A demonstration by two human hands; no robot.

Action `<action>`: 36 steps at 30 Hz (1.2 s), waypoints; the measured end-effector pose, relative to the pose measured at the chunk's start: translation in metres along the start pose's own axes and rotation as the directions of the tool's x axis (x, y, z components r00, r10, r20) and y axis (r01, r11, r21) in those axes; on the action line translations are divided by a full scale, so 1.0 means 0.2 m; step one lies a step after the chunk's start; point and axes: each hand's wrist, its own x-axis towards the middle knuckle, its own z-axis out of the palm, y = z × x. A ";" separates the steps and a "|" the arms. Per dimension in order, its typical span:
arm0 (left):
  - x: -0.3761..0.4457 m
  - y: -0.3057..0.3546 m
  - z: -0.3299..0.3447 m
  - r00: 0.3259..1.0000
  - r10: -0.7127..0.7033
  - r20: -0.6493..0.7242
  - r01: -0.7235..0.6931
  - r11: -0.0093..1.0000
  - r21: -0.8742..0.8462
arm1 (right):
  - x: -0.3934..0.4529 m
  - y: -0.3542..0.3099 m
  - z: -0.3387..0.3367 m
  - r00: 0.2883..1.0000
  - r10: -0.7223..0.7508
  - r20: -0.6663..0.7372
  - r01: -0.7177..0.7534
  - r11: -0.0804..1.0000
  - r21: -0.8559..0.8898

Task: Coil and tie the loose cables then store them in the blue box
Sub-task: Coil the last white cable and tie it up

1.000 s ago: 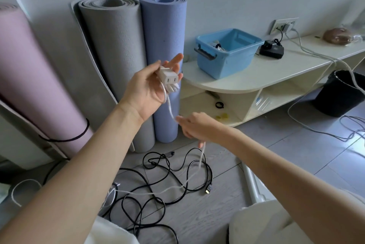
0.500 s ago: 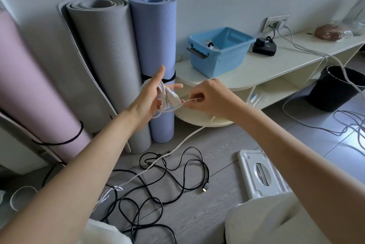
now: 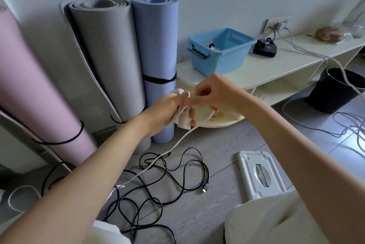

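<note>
In the middle of the frame, the left hand holds a white plug with its fingers and thumb curled round it. A thin white cable is looped over this hand. The right hand is just beside it, touching it, and pinches the white cable with bent fingers. From the hands the cable hangs down to the lower left and lies on the gray floor. There it crosses a messy pile of black cable with a small gold tip at one end. The blue box sits on a pale shelf in the upper right, with a dark handle on its side and some cables inside. Three rolled mats, pink, gray and blue, stand against the wall on the left.
</note>
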 end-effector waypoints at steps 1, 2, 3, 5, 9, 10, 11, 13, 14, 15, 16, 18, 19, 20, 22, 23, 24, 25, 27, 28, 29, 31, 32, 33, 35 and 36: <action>-0.01 0.02 0.00 0.999 -0.018 0.046 0.019 1.000 -0.021 | 0.00 0.01 -0.01 0.999 0.027 -0.019 -0.025 0.998 0.055; -0.02 0.03 0.01 0.997 -0.024 0.079 0.028 0.999 -0.041 | 0.01 0.01 0.00 0.998 0.051 -0.044 -0.045 0.993 0.113; -0.03 0.05 0.01 0.996 -0.017 0.092 0.022 0.998 -0.055 | 0.02 0.02 0.00 0.994 0.074 -0.077 -0.060 0.983 0.171; -0.05 0.08 0.01 0.996 0.016 0.082 -0.008 0.996 -0.087 | 0.05 0.03 0.00 0.977 0.128 -0.170 -0.080 0.961 0.265; -0.07 0.14 -0.04 0.988 0.104 0.117 -0.066 0.955 -0.289 | 0.11 0.08 -0.04 0.878 0.291 -0.380 -0.146 0.919 0.366; -0.07 0.17 -0.05 0.984 0.124 0.128 -0.074 0.939 -0.336 | 0.12 0.10 -0.07 0.831 0.322 -0.454 -0.153 0.916 0.370; -0.07 0.19 -0.06 0.981 0.139 0.134 -0.081 0.927 -0.367 | 0.12 0.12 -0.11 0.779 0.335 -0.530 -0.160 0.924 0.348; -0.07 0.22 -0.07 0.977 0.161 0.137 -0.096 0.916 -0.390 | 0.12 0.15 -0.18 0.666 0.309 -0.679 -0.172 0.949 0.264; -0.07 0.22 -0.07 0.976 0.164 0.140 -0.098 0.915 -0.390 | 0.12 0.16 -0.20 0.607 0.292 -0.739 -0.175 0.956 0.234; -0.06 0.21 -0.06 0.976 0.162 0.145 -0.094 0.916 -0.391 | 0.11 0.16 -0.22 0.549 0.280 -0.787 -0.176 0.960 0.218; -0.06 0.21 -0.06 0.975 0.160 0.154 -0.086 0.912 -0.402 | 0.10 0.16 -0.22 0.503 0.271 -0.820 -0.184 0.961 0.205; -0.05 0.21 -0.06 0.974 0.175 0.143 -0.088 0.878 -0.471 | 0.11 0.13 -0.19 0.512 0.272 -0.815 -0.201 0.960 0.195; -0.05 0.21 -0.07 0.974 0.196 0.118 -0.105 0.842 -0.530 | 0.12 0.12 -0.15 0.588 0.292 -0.755 -0.218 0.955 0.199; -0.05 0.22 -0.07 0.971 0.222 0.089 -0.126 0.792 -0.598 | 0.13 0.10 -0.09 0.689 0.316 -0.652 -0.253 0.948 0.193; -0.04 0.21 -0.06 0.963 0.265 0.043 -0.164 0.709 -0.686 | 0.15 0.09 0.06 0.851 0.367 -0.376 -0.363 0.928 0.084; -0.04 0.21 -0.06 0.959 0.278 0.060 -0.161 0.702 -0.694 | 0.16 0.09 0.13 0.891 0.375 -0.256 -0.389 0.921 -0.006; -0.04 0.21 -0.04 0.952 0.287 0.107 -0.137 0.711 -0.689 | 0.16 0.08 0.18 0.914 0.373 -0.159 -0.388 0.918 -0.079; -0.03 0.20 -0.03 0.946 0.294 0.141 -0.124 0.725 -0.677 | 0.15 0.06 0.22 0.928 0.364 -0.082 -0.372 0.920 -0.126; -0.01 0.18 -0.02 0.952 0.294 0.081 -0.176 0.746 -0.642 | 0.12 0.03 0.26 0.943 0.333 0.015 -0.328 0.933 -0.149; 0.00 0.18 -0.02 0.956 0.294 -0.002 -0.230 0.744 -0.628 | 0.11 0.02 0.26 0.949 0.312 0.044 -0.302 0.942 -0.148; 0.01 0.17 -0.04 0.952 0.289 -0.104 -0.288 0.721 -0.630 | 0.09 0.01 0.26 0.956 0.284 0.070 -0.271 0.949 -0.160; 0.04 0.16 -0.11 0.924 0.229 -0.307 -0.381 0.627 -0.679 | 0.06 -0.03 0.27 0.973 0.194 0.123 -0.163 0.961 -0.223; 0.04 0.15 -0.15 0.902 0.189 -0.387 -0.421 0.583 -0.695 | 0.03 -0.05 0.27 0.979 0.148 0.141 -0.113 0.966 -0.233; 0.05 0.14 -0.18 0.879 0.147 -0.453 -0.454 0.549 -0.702 | 0.02 -0.08 0.27 0.979 0.108 0.170 -0.068 0.971 -0.230; 0.04 0.13 -0.21 0.850 0.093 -0.519 -0.494 0.484 -0.722 | -0.01 -0.12 0.27 0.954 0.057 0.294 0.005 0.978 -0.207; 0.04 0.13 -0.22 0.846 0.074 -0.528 -0.501 0.450 -0.740 | -0.03 -0.13 0.27 0.930 0.049 0.364 0.026 0.980 -0.198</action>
